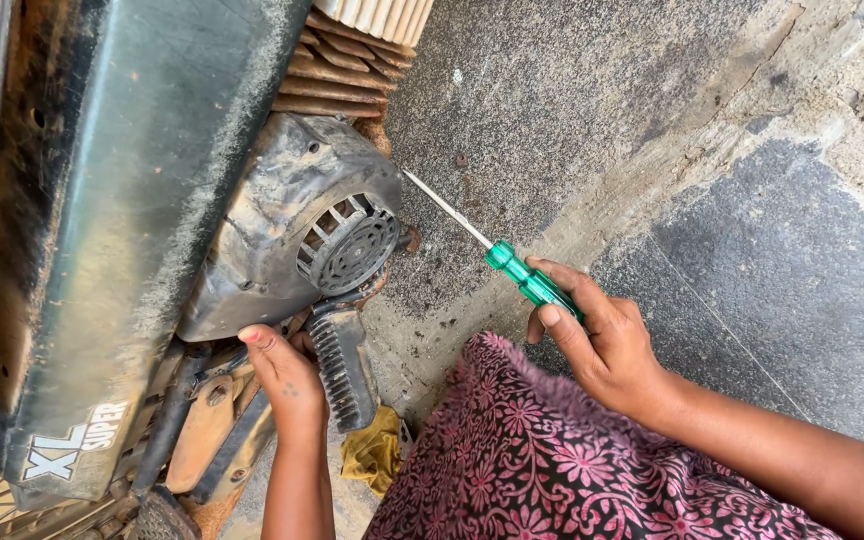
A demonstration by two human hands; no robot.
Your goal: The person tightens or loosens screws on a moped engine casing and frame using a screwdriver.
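My right hand (602,340) grips the green handle of a screwdriver (512,265). Its metal shaft points up-left, and the tip rests at the right edge of a dusty black engine cover (272,215) with a round slotted fan grille (352,250). My left hand (287,375) reaches under that cover, fingers pressed against the parts below it, beside a ribbed black footrest (342,365). The engine belongs to a small motorbike with a dark green side panel (142,170).
Rusty cooling fins (337,65) stick out above the cover. A yellow rag (377,450) lies on the ground under the footrest. Grey stone paving (672,130) spreads to the right. Pink patterned cloth (542,460) covers my knee at the bottom.
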